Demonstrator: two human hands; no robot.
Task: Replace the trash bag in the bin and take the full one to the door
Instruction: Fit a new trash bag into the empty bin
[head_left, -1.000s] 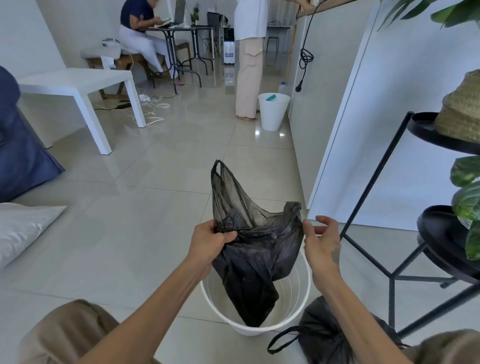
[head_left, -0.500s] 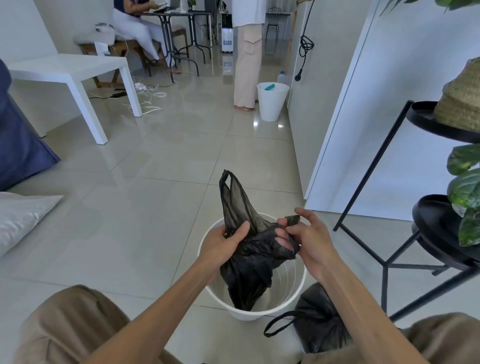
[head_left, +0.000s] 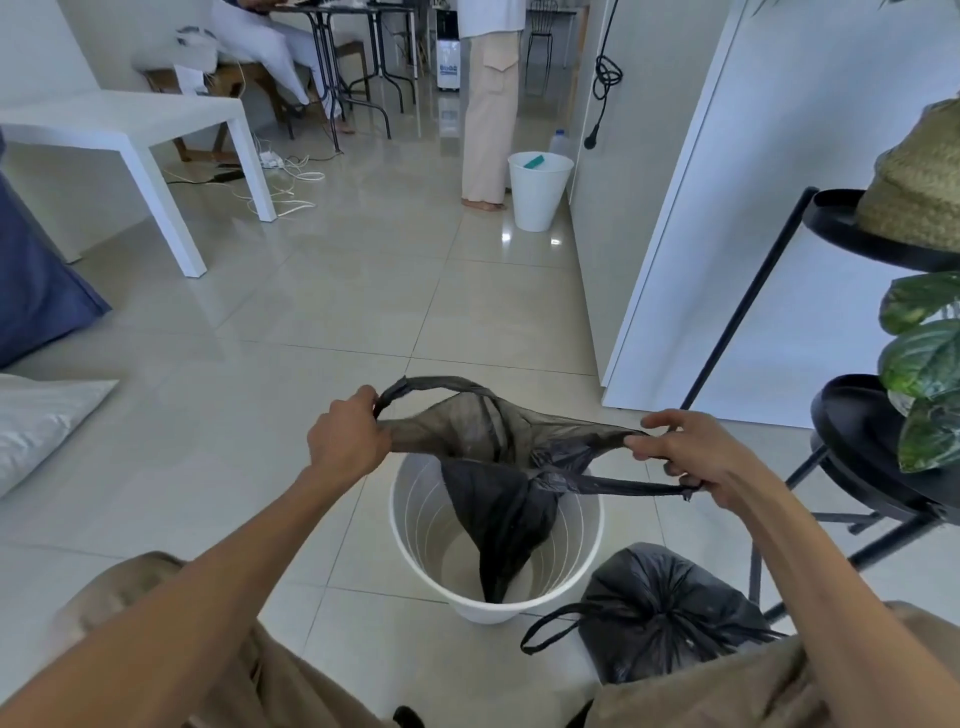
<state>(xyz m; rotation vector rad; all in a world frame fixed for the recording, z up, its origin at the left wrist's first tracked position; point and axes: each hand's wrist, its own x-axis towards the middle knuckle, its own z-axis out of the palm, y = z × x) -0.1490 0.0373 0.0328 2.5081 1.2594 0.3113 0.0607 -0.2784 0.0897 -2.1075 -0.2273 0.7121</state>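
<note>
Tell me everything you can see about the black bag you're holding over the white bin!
The new bag is thin, dark, slightly see-through plastic with loop handles. The left hand grips one side, the right hand the other, stretching its top wide above the white bin. Its crumpled body hangs down inside the bin, tip near the bottom.

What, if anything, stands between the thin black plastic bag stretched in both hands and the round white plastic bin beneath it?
Nothing visible. The thin black plastic bag dips into the round white plastic bin, which holds nothing else. The tied full black bag sits outside, beside it.
</note>
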